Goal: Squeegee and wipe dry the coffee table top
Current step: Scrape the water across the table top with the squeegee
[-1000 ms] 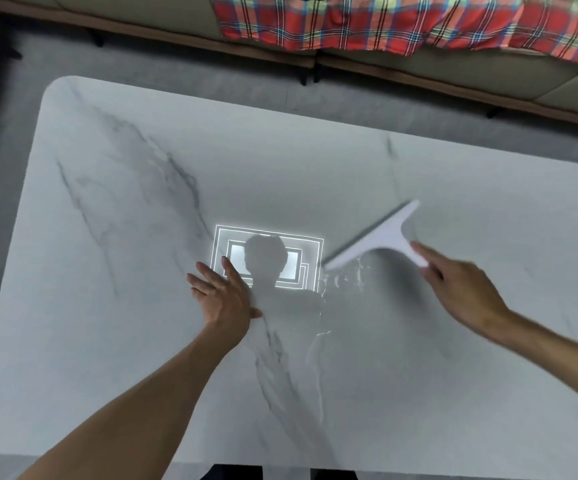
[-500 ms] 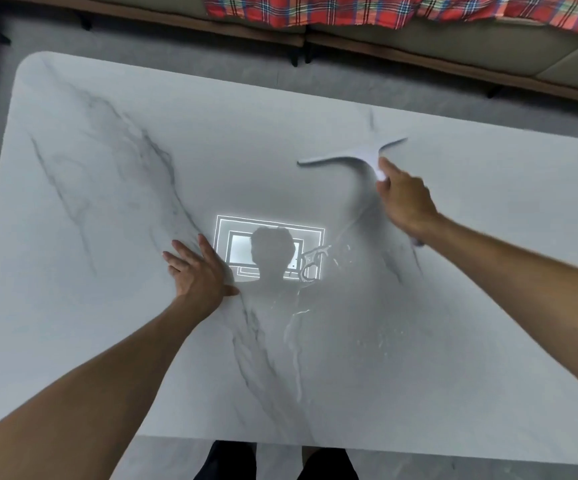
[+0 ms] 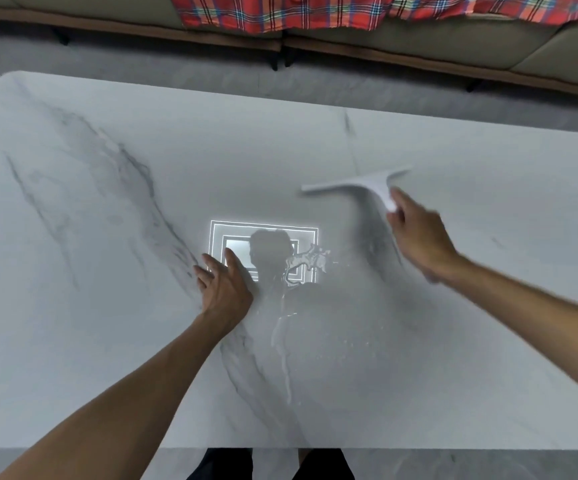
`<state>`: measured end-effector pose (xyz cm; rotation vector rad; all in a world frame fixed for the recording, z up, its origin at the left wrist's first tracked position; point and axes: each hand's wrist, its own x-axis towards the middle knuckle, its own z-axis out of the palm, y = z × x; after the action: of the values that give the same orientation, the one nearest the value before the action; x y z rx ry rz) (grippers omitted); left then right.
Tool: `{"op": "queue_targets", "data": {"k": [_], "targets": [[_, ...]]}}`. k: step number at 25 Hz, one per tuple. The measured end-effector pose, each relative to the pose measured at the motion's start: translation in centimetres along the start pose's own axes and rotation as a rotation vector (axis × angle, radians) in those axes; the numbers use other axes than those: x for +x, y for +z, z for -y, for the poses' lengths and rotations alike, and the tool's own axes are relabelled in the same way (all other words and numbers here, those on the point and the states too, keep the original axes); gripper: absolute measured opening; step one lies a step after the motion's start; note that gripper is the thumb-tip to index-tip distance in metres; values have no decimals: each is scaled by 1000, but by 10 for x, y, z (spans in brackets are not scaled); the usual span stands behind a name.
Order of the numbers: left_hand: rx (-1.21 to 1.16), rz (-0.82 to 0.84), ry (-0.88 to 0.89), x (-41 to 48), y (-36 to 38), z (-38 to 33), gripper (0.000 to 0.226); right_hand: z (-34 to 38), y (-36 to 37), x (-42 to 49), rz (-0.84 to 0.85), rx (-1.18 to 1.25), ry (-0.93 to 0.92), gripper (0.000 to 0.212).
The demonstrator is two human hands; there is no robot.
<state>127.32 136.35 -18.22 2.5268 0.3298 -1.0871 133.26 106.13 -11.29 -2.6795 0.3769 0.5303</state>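
The white marble coffee table top fills most of the view. My right hand grips the handle of a white T-shaped squeegee, its blade lying roughly across the table right of centre; hand and squeegee are blurred. My left hand rests flat on the table near the middle, fingers spread, holding nothing. Water streaks and droplets sit between the hands, and a thin trail runs down toward the near edge.
A bright reflection of a ceiling light shows on the table centre. A sofa with a red plaid blanket runs along the far side. Grey floor separates sofa and table.
My right hand first swept the squeegee away toward the far side and levelled its blade, and is now drawing it back toward me. My left hand stayed flat on the table.
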Motion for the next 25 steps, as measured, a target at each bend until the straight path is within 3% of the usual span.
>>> {"op": "queue_targets", "data": {"k": [3,6,11,15,18,21,25], "targets": [[49,60,-41,6,-3,-5,73,32,-6,91,-43,50,115,40],[95,85,-20,6,-12,-5,73,38,-8,122,-17,98,246,35],[88,109,-45,4,-13,-11,73,7,17,42,-1,-10,78,45],[97,117,-31,4,-12,-9,74,-35,41,-70,114,-3,-36,49],[87,131,-32,5,-13,-7,76,-54,39,-123,239,-111,-8,52],[66,100,-7,3,-15,0,72,-55,16,-120,266,-150,-12,50],[-27,-109,122,-14,-11,28,55,-3,-12,-25,66,-101,-146,43]]}}
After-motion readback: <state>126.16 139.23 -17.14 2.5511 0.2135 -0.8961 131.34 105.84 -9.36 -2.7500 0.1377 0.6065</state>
